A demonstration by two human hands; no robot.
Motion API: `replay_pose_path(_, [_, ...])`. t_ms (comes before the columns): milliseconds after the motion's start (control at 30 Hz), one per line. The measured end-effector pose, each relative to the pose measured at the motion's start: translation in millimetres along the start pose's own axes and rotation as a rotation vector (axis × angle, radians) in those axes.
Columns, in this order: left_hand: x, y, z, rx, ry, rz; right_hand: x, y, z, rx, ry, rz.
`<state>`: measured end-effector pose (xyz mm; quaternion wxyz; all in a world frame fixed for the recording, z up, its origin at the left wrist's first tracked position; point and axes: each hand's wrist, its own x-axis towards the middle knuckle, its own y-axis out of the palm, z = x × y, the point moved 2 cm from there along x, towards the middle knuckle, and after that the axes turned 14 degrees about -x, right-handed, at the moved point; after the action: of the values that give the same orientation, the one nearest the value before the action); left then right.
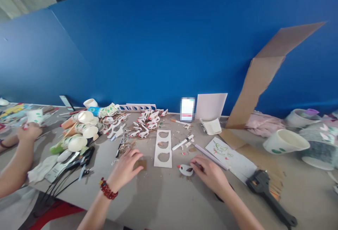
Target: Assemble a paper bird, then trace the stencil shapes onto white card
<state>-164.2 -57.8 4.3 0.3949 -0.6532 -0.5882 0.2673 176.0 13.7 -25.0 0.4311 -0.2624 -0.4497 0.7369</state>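
The left hand [127, 165] is palm down, its fingers [134, 152] slightly bent and its thumb [138, 170] spread to their near side, while the right hand [210, 173] bends its fingers inward toward the left ones, each forearm [96, 207] slanting back behind its fingers.

A handicraft workspace
A glue gun [260, 184], a marker [183, 142], white cups [286, 144] and a white bird cutout [185, 170] share one grey table [142, 202] against a blue partition [169, 40].

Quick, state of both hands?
Left hand: open, at the brown piece.
Right hand: curled at the white bird cutout; whether gripping it cannot be told.
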Motion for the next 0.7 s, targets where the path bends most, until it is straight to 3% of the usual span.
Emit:
replay_pose_path(200, [-8.1,18.0,15.8,0.115,0.014,0.053,-1.3,-0.1,3.2,0.006,0.022,-0.017])
replay_pose_path(500, [-1.8,23.7,19.4,0.058,-0.025,0.069,0.1,-0.3,3.3,0.055,0.049,-0.070])
replay_pose_path(700, [2.7,15.7,3.4,-0.080,-0.083,0.023,-8.3,-39.9,0.3,-0.061,0.088,-0.190])
